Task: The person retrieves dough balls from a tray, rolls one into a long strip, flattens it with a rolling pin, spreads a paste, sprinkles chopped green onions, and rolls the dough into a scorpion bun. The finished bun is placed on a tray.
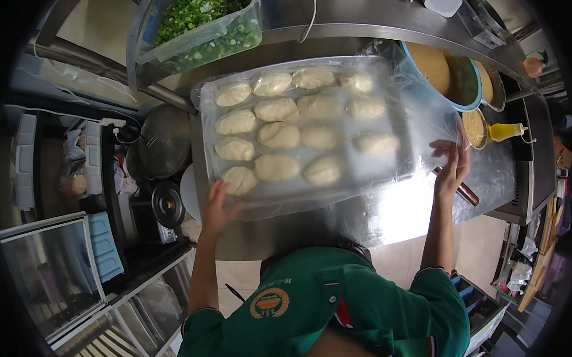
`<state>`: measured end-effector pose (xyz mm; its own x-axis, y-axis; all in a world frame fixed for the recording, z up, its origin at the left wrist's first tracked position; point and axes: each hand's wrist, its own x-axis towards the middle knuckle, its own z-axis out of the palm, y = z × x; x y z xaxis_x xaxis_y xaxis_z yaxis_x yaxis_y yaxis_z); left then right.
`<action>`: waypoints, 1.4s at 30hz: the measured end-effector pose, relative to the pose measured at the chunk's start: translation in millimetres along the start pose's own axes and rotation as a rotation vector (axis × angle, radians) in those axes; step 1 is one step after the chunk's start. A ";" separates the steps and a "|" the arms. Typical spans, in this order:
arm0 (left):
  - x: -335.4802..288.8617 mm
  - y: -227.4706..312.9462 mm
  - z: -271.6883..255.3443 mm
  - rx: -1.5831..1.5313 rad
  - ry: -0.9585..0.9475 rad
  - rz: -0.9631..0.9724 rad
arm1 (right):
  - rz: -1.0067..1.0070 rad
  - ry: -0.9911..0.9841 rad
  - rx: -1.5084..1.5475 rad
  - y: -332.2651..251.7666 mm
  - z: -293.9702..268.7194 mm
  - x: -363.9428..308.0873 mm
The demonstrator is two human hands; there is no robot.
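Several pale oval dough pieces [279, 134] lie in rows on a metal tray [211, 152]. Clear plastic film [420, 111] covers them and stretches past the tray's right side. My left hand [219, 209] is at the tray's near left corner, fingers apart, touching the film beside the closest dough piece. Over on the right, my right hand [453, 165] is raised with its fingers closed on the film's edge. Beneath that hand, a tool with a brown handle [467, 194] rests on the worktop, its other end partly hidden.
A clear tub [212, 47] of chopped green onion sits on the shelf [361, 24] at far left. Beyond my right hand stand a blue-rimmed tub [472, 90] of brownish paste, a bowl [474, 128] and a yellow squeeze bottle [507, 131]. A black lid [168, 204] is left of the worktop.
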<state>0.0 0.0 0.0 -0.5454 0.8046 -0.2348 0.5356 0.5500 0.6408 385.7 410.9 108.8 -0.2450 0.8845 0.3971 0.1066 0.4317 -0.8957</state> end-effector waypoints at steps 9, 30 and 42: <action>-13.5 63.5 -0.5 -0.033 0.488 0.388 | 0.026 0.095 0.148 -2.2 -18.6 -10.8; -43.2 61.7 -41.4 0.467 -0.334 0.132 | 0.005 0.041 -0.720 62.1 -48.5 -152.2; 212.1 111.6 87.6 0.663 0.088 0.411 | -0.397 -0.924 -0.914 90.1 267.1 -32.2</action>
<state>0.6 251.6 -42.4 -0.2541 0.9672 0.0037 0.9636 0.2528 0.0872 145.8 374.1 -38.1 -0.9210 0.3896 -0.0067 0.3857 0.9089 -0.1584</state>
